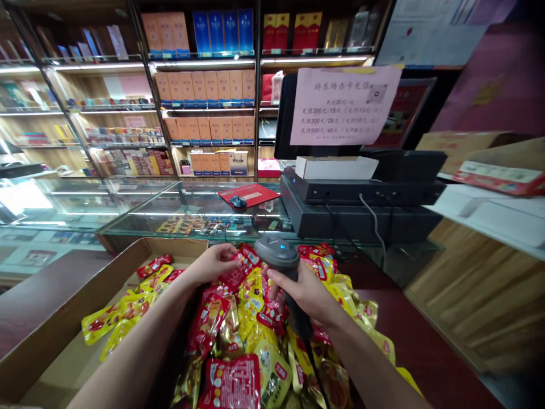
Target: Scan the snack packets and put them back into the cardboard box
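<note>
Red-and-yellow foil snack packets point(251, 318) lie heaped on the dark counter point(409, 318), just beside a cardboard box point(170, 245) holding more; the left hand point(212, 264) has its grip loosely spread, fingertips touching a red packet point(240, 266); the right hand point(300, 292) has its grip closed around the handle of a handheld barcode scanner point(277, 253), which is raised above the heap; a glass display case point(200, 210) stands beyond.
</note>
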{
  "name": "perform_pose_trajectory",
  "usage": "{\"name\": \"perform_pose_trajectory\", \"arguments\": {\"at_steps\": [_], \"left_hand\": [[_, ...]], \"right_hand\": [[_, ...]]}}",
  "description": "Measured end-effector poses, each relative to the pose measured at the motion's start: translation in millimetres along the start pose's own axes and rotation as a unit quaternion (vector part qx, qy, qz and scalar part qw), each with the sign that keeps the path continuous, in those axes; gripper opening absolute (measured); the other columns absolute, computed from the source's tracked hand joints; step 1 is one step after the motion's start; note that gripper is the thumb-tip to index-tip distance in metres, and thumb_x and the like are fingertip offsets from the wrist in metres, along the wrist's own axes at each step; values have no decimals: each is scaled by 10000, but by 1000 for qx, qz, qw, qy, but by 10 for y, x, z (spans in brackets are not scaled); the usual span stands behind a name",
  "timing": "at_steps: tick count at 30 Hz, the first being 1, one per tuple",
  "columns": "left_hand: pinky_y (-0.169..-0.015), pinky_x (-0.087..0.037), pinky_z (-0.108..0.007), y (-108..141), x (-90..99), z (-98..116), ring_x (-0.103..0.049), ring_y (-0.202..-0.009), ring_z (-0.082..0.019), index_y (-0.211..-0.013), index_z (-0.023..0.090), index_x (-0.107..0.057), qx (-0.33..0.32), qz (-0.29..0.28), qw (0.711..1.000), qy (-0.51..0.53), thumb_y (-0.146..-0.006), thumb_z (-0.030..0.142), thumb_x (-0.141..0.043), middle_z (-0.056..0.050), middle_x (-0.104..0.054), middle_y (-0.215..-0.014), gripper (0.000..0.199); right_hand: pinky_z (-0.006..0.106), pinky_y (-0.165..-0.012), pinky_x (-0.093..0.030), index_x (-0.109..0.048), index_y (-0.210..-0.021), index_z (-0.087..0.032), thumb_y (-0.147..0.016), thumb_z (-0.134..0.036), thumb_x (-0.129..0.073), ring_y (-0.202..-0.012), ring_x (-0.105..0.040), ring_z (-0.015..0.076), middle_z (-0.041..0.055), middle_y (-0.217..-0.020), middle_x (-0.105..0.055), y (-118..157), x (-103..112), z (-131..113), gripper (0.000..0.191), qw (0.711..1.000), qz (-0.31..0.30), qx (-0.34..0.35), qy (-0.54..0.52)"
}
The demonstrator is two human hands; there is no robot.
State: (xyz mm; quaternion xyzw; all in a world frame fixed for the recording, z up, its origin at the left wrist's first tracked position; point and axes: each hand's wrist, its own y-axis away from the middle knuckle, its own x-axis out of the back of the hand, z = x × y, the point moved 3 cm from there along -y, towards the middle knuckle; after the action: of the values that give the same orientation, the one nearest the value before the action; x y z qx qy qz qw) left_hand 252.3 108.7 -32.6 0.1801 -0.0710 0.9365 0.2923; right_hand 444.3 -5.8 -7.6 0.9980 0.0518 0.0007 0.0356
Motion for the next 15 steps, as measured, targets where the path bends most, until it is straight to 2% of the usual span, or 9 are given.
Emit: {"name": "perform_pose_trajectory", "arguments": {"at_steps": [3, 5, 10, 15], "left_hand": [[-620, -465, -232, -58, -6, -113, -618, -637, -131, -828, 173, -547, 24, 91, 984, 151, -622, 416, -782, -7, -683, -744, 396], [-615, -476, -236, -88, -30, -195, -633, -655, -133, -867, 175, -554, 48, 113, 971, 204, -589, 406, -810, -19, -698, -809, 443], [-519, -434, -191, -125, -110, -338, -635, -646, -124, -941, 164, -627, 93, 109, 967, 210, -572, 400, -826, -42, -701, -859, 482], [-528, -457, -192, -105, -225, -304, -622, -633, -112, -872, 158, -611, 111, 101, 963, 225, -526, 349, -855, -23, -685, -803, 464]], "right_hand": [[235, -376, -444, -524, -940, -175, -764, -485, -651, -354, -536, 115, -32, -543, -610, -45, -12, 81, 379, 1000, 7, -22, 5], [227, -367, -425, -507, -925, -181, -779, -485, -634, -346, -533, 112, -27, -550, -616, -62, -29, 124, 360, 999, 2, -40, 6], [220, -362, -403, -493, -855, -193, -786, -496, -616, -344, -531, 115, -32, -522, -592, -64, -86, 174, 334, 998, -13, -61, 6], [214, -367, -401, -517, -876, -182, -792, -523, -597, -350, -519, 117, -38, -476, -572, -60, -125, 189, 360, 999, -16, -43, 15]]}}
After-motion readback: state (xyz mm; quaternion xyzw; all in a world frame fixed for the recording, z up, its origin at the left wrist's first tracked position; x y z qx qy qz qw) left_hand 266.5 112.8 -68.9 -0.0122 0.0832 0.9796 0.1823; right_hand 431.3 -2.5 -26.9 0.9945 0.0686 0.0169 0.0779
